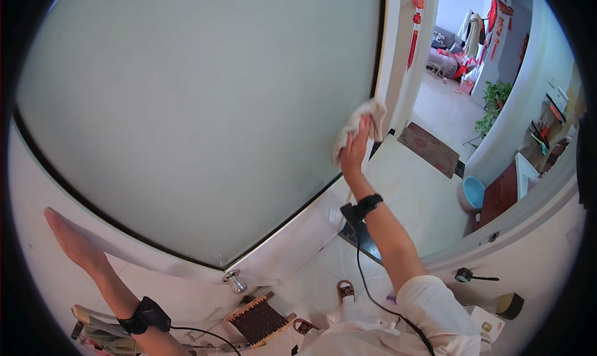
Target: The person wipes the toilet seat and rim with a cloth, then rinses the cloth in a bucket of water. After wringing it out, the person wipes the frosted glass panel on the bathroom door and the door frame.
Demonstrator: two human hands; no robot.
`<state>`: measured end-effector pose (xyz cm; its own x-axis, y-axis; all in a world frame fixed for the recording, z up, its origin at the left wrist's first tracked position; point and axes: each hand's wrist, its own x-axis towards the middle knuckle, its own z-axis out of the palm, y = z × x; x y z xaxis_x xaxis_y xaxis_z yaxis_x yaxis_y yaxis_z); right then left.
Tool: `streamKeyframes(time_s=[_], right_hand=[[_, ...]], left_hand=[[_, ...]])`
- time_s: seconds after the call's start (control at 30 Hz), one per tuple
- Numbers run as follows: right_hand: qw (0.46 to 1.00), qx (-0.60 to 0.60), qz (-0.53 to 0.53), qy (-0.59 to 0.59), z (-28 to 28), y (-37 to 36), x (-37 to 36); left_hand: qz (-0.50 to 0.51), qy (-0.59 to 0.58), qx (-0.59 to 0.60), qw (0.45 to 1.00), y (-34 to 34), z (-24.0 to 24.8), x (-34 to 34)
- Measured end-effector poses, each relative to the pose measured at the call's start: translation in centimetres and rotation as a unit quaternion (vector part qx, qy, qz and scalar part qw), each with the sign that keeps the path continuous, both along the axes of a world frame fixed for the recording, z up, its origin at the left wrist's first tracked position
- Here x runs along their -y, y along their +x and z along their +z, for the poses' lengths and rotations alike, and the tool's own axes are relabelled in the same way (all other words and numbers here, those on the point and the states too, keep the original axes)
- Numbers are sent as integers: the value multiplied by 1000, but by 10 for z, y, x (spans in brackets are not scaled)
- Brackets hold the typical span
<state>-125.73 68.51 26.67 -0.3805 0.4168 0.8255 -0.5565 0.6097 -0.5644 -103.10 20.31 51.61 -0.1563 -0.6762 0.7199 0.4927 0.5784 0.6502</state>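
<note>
A white door with a large frosted glass pane fills most of the view. My right hand presses a white cloth against the pane near its right edge. My left hand lies flat, fingers together, on the white door frame below the pane's lower left. Both wrists wear black bands with cables. A metal door knob sticks out below the pane.
Beyond the door's right edge a tiled floor leads to a dark red mat, a blue basin, potted plants and a far room. A small brown mat and slippers lie near my feet.
</note>
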Motion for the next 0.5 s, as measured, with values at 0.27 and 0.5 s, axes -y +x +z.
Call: streamKeyframes(time_s=[0.27, 0.5], right_hand=[[981, 163, -103, 21, -133, 61, 45], [982, 173, 30, 66, -125, 147, 134]], left_hand=[[-55, -4, -26, 998, -2, -1, -3], [-103, -23, -36, 994, -4, -3, 2]])
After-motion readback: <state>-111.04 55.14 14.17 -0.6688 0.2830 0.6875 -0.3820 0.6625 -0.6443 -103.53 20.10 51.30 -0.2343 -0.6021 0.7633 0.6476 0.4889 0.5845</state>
